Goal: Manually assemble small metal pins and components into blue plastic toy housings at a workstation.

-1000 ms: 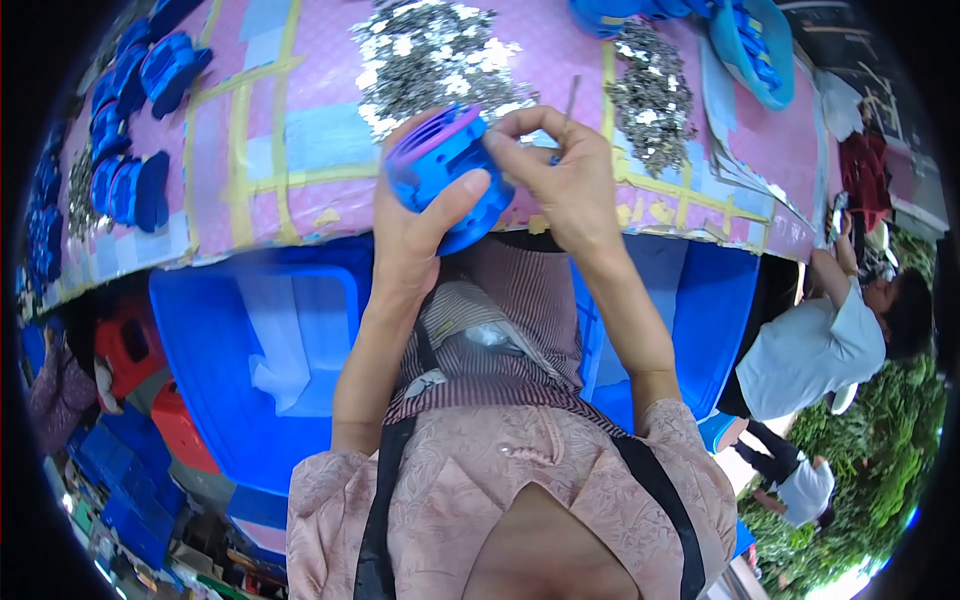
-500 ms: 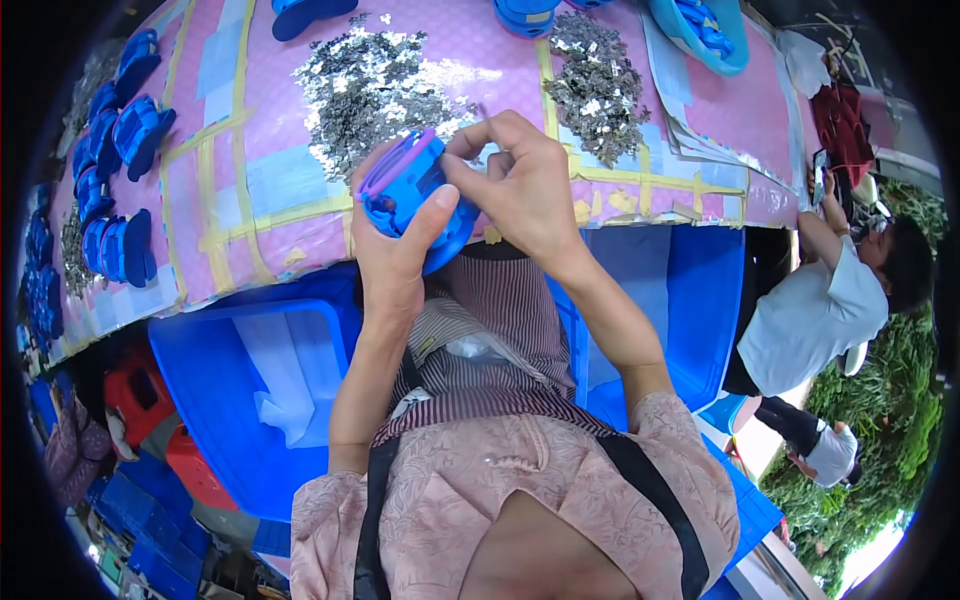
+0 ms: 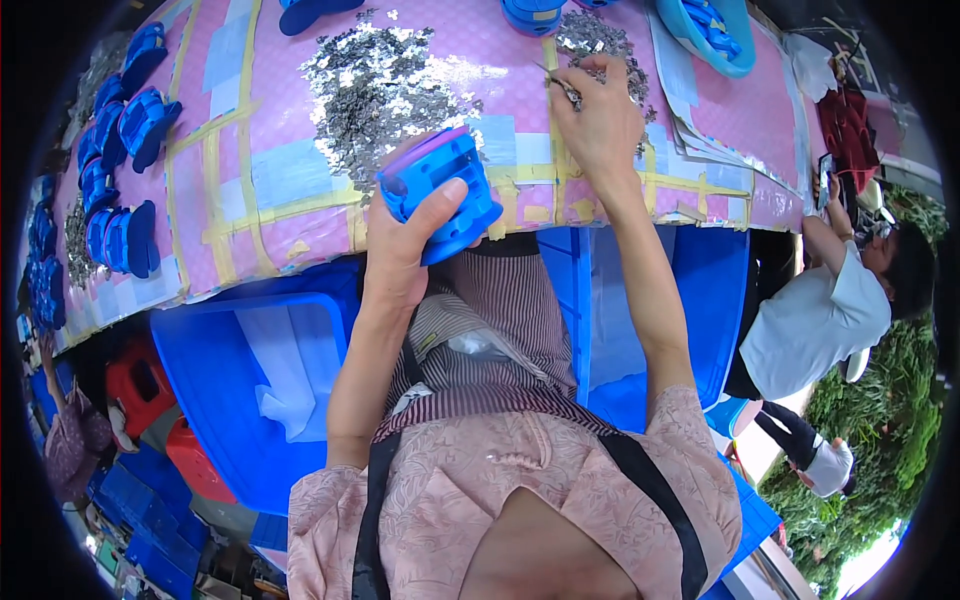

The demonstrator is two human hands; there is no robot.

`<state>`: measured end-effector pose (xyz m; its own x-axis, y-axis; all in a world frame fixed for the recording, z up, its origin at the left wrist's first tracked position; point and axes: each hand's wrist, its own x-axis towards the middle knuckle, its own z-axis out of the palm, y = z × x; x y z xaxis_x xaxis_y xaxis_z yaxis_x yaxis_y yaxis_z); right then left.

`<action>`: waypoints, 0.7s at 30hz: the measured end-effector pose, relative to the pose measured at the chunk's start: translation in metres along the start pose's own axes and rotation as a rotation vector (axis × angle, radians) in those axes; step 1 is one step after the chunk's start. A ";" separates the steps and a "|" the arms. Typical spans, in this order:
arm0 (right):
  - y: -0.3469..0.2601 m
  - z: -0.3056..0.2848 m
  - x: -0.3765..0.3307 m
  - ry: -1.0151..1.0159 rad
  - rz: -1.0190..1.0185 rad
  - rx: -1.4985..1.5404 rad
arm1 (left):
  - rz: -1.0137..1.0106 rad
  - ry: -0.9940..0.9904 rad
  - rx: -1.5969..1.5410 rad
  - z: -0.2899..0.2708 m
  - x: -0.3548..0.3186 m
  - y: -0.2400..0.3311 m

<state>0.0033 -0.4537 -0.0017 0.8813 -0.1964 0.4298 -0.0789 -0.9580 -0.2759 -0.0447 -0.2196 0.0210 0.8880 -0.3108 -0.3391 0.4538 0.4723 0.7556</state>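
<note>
My left hand (image 3: 408, 235) is wrapped round a blue plastic part (image 3: 447, 180) with slots and a purple edge, tilted above the table's front edge. Its thumb presses on the slotted face. To the right, my right hand (image 3: 605, 125) pinches a slim, pointed metal tool (image 3: 549, 74), whose tip points to the upper left. That hand is at the front of a pile of small dark metal pieces (image 3: 592, 38) and partly covers it. A larger, shinier pile of small metal pieces (image 3: 365, 90) lies behind and left of the blue part.
Several similar blue parts (image 3: 148, 125) stand along the table's left side. A light blue basin (image 3: 738, 65) with blue pieces is at the far right. Blue bins (image 3: 215, 400) sit below the table edge. A person in a pale shirt (image 3: 815, 310) is at the right.
My right hand has left the blue part and moved right and away, to the dark pile. My left hand still holds the part, now slightly farther right and turned.
</note>
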 end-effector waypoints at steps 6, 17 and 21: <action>-0.007 -0.005 -0.001 -0.058 0.138 0.419 | -0.044 -0.041 -0.043 -0.008 0.003 0.002; -0.076 -0.051 -0.053 -0.323 0.157 0.881 | 0.105 0.041 0.070 -0.006 0.003 -0.003; -0.079 -0.053 -0.053 -0.280 0.107 0.863 | 0.078 -0.017 0.035 -0.008 -0.001 0.006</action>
<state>-0.0618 -0.3784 0.0435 0.9791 -0.1088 0.1719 0.1102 -0.4262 -0.8979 -0.0423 -0.2100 0.0210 0.9190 -0.2880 -0.2693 0.3802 0.4662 0.7988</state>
